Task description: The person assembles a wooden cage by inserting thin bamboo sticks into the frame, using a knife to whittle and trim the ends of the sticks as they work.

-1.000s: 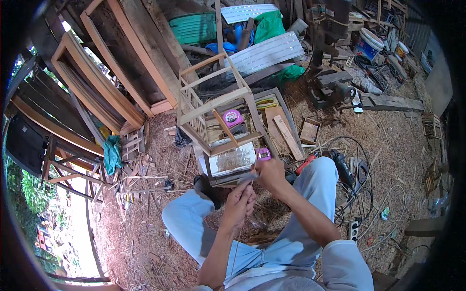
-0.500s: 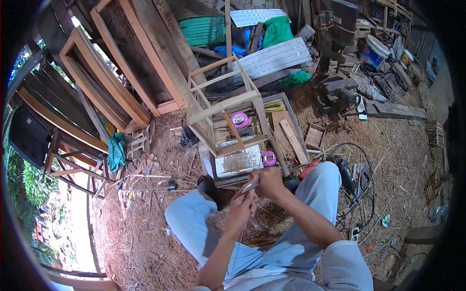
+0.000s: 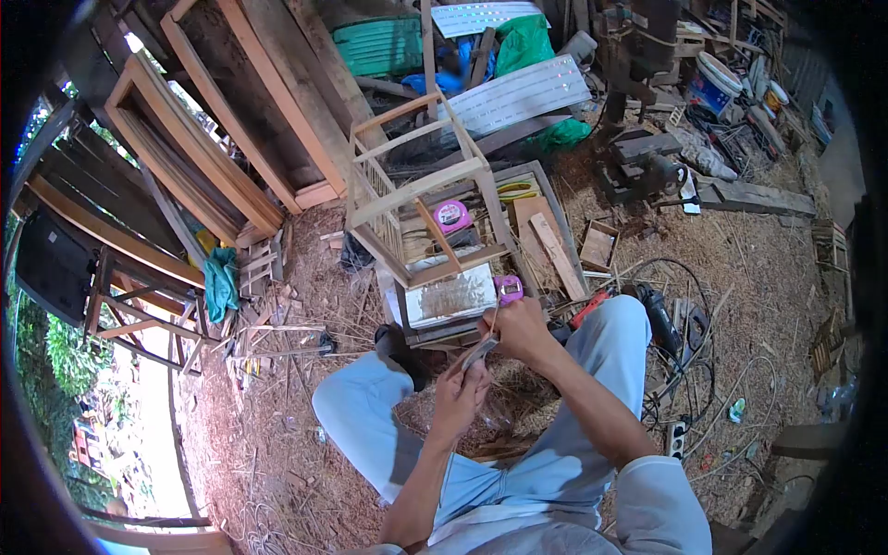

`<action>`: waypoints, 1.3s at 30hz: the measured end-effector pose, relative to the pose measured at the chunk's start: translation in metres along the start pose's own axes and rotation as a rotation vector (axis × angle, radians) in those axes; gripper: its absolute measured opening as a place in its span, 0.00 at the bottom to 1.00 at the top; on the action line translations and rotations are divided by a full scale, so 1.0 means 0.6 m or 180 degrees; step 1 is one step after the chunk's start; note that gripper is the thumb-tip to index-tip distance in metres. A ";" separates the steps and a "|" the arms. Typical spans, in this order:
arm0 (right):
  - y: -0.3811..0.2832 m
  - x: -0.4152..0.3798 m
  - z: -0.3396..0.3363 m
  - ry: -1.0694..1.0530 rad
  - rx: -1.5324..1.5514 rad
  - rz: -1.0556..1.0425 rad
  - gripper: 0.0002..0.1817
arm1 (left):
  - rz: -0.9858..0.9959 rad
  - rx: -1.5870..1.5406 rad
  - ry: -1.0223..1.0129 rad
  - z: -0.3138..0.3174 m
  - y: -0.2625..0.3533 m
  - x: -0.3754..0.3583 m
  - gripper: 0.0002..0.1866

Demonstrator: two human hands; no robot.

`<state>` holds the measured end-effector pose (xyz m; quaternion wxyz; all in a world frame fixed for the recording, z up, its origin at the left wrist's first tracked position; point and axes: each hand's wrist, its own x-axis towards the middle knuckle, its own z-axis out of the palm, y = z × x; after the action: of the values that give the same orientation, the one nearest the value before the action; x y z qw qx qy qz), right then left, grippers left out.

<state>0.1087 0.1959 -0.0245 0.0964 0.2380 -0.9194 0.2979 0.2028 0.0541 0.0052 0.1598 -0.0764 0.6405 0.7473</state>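
Note:
My right hand (image 3: 518, 329) is closed in a fist in front of the small wooden frame (image 3: 421, 199). From it a flat, greyish, blade-like piece (image 3: 480, 351) runs down to my left hand (image 3: 460, 396). The left fingers are closed, with the thumb lying along the lower end of that piece. Its exact kind is too small to make out. A thin light sliver (image 3: 494, 317) shows at the right fist. Just beyond the right hand is a pink tape measure (image 3: 508, 289). Another pink tape measure (image 3: 451, 216) lies within the outline of the frame.
The frame stands on a low worktop with a stained white board (image 3: 453, 298). Wooden strips (image 3: 557, 254) and a small wooden box (image 3: 599, 245) lie to the right. A power tool (image 3: 659, 324) with black cable is beside my right knee. Wooden frames (image 3: 185, 148) lean at left.
My right hand has shifted slightly down and right, and more of the blade-like piece shows between the hands. The view has tilted a little, moving the worktop slightly up and left.

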 end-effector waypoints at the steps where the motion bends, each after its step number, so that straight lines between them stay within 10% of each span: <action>1: 0.005 -0.002 0.004 0.0008 -0.0013 0.0013 0.07 | 0.0000 -0.0001 -0.0020 -0.001 0.001 0.002 0.16; 8: 0.143 0.037 -0.018 0.1103 -0.0525 0.2088 0.09 | 0.0139 -0.0131 -0.0336 0.023 -0.002 -0.045 0.19; 18: 0.033 0.011 0.005 0.0865 0.1655 0.0933 0.02 | 0.0062 -0.0296 -0.0099 -0.011 0.051 0.003 0.14; 24: 0.009 -0.002 0.004 0.1006 0.0921 -0.0012 0.05 | -0.0049 0.0380 -0.0495 -0.012 0.047 0.023 0.14; 34: 0.034 0.008 0.017 0.0464 0.0132 0.0541 0.06 | 0.0277 0.1270 -0.0185 -0.004 0.041 -0.002 0.15; 39: 0.113 0.034 -0.037 0.1040 -0.0269 0.2162 0.06 | 0.0674 0.1359 -0.0257 0.000 0.007 -0.051 0.11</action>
<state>0.0579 0.2495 -0.0343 0.1472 -0.1351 -0.9299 0.3088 0.2300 0.0494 0.0190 0.1185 0.0566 0.7815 0.6100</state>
